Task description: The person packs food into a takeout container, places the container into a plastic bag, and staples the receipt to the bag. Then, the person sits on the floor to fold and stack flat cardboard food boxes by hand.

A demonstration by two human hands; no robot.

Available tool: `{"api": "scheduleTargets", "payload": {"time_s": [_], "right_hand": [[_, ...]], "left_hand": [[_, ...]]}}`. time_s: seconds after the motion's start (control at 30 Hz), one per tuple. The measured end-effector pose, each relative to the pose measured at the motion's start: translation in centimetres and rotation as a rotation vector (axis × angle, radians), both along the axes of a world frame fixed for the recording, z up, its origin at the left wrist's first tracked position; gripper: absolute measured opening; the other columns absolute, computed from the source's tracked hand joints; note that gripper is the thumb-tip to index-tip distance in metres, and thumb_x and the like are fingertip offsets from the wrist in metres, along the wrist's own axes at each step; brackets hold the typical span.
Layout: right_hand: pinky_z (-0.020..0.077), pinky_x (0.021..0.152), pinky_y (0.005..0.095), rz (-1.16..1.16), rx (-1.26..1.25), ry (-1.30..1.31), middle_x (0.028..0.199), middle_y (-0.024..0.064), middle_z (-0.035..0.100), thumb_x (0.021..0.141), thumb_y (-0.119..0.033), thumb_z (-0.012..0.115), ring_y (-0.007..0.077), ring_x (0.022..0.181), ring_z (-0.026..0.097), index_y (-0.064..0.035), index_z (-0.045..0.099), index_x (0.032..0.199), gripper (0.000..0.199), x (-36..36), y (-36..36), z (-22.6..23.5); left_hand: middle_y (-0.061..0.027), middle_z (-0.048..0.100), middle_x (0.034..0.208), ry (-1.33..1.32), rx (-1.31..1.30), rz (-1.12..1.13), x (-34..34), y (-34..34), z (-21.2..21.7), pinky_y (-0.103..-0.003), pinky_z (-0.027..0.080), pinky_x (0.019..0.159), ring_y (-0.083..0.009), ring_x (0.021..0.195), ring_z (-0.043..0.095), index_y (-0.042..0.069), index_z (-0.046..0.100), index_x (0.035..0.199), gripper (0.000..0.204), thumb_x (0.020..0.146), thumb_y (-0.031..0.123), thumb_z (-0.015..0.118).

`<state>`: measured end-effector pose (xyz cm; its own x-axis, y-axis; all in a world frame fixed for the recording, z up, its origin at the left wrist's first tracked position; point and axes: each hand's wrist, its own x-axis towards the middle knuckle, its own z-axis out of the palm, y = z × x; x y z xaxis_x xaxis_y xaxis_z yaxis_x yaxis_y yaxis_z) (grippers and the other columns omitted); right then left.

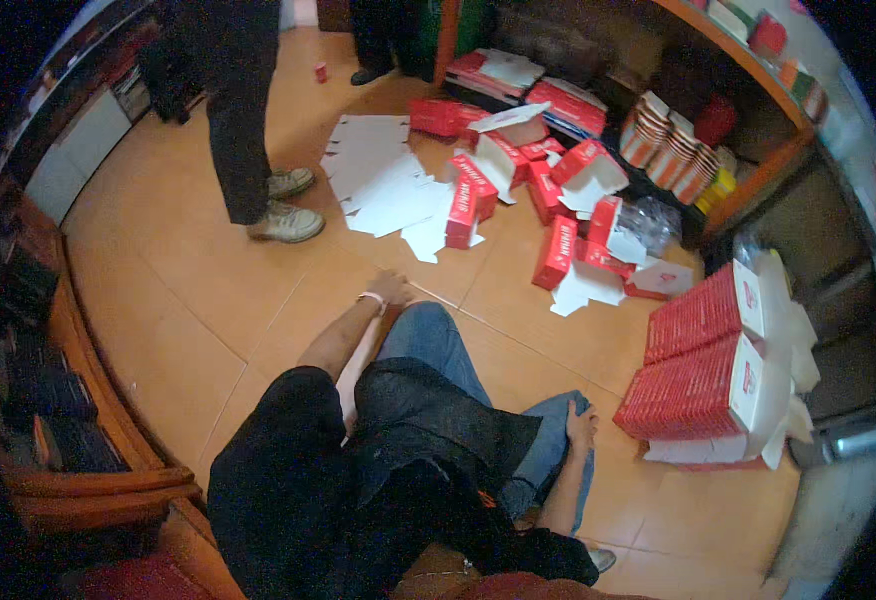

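My left hand (392, 288), with a band at the wrist, is just beyond my bent left knee, low over the tiled floor. Its fingers look loosely stretched out, a little blurred, and I see nothing in them. On the side of my right knee rests my right hand (583, 426), open against the blue jeans (546, 440). Ahead of me lie several red and white folding boxes (471, 205), some with white flaps raised. Flat white card sheets (373, 165) are spread to their left. Nearest my right hand stand two packed stacks of flattened red cartons (673, 395).
Another person in dark trousers (241, 130) and light shoes (288, 222) stands ahead at the left. A wooden shelf (748, 200) holds striped cartons (663, 140) at the far right. Clear plastic wrap (650, 222) lies beside the boxes. A small red cup (321, 72) is farther off.
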<state>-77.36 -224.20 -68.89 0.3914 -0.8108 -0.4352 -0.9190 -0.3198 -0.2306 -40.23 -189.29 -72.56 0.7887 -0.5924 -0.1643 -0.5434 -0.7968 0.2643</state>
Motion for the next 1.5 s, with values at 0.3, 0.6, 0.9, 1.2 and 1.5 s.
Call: {"api": "scheduleTargets", "payload": {"time_s": [0.3, 0.6, 0.9, 1.2, 1.5], "right_hand": [[0.031, 0.09, 0.0584, 0.127, 0.004, 0.183, 0.136, 0.0296, 0.01, 0.075, -0.054, 0.049, 0.0533, 0.118, 0.021, -0.0138, 0.012, 0.136, 0.082, 1.6, 4.6, 2.7], [0.0311, 0.082, 0.0641, 0.074, -0.107, 0.197, 0.132, 0.0319, 0.014, 0.068, -0.05, 0.061, 0.0554, 0.115, 0.023, -0.0145, 0.032, 0.128, 0.075, 4.2, 8.6, 3.0], [0.0273, 0.083, 0.0664, -0.003, -0.352, 0.306, 0.137, 0.0283, 0.007, 0.064, -0.045, 0.065, 0.0578, 0.117, 0.015, -0.0194, 0.033, 0.127, 0.075, 6.7, 7.8, 1.1], [0.0308, 0.081, 0.0651, -0.01, -0.387, 0.454, 0.138, 0.0272, 0.006, 0.063, -0.049, 0.065, 0.0567, 0.116, 0.021, -0.0206, 0.031, 0.129, 0.079, 8.5, 6.7, 0.0], [0.0303, 0.082, 0.0648, -0.002, -0.389, 0.426, 0.139, 0.0258, 0.003, 0.063, -0.054, 0.064, 0.0553, 0.118, 0.02, -0.022, 0.028, 0.132, 0.085, 7.8, 6.9, -0.9]], "left_hand": [[-0.0124, 0.009, 0.143, 0.018, -0.001, 0.479, -15.9, 14.3, -4.8, -0.06, 0.012, 0.098, -0.0399, 0.129, 0.007, 0.025, 0.018, 0.136, 0.072, 0.076, 0.047, 0.049], [-0.0143, 0.013, 0.142, -0.066, -0.05, 0.823, -10.3, 4.0, -3.7, -0.063, 0.005, 0.096, -0.0376, 0.129, 0.007, 0.022, 0.022, 0.135, 0.064, 0.079, 0.044, 0.044], [-0.0103, 0.016, 0.142, -0.209, 0.176, 0.993, -5.7, -0.4, -4.9, -0.059, 0.017, 0.096, -0.0319, 0.129, 0.015, 0.022, 0.025, 0.134, 0.06, 0.081, 0.044, 0.04], [-0.0085, 0.014, 0.142, -0.214, 0.172, 1.073, -5.3, -0.9, -5.6, -0.056, 0.014, 0.099, -0.032, 0.13, 0.013, 0.022, 0.026, 0.134, 0.059, 0.079, 0.042, 0.039], [-0.0097, 0.013, 0.143, -0.251, 0.061, 1.07, -5.2, -0.7, -6.0, -0.058, 0.009, 0.099, -0.0346, 0.13, 0.009, 0.021, 0.03, 0.133, 0.06, 0.077, 0.041, 0.04]]}}
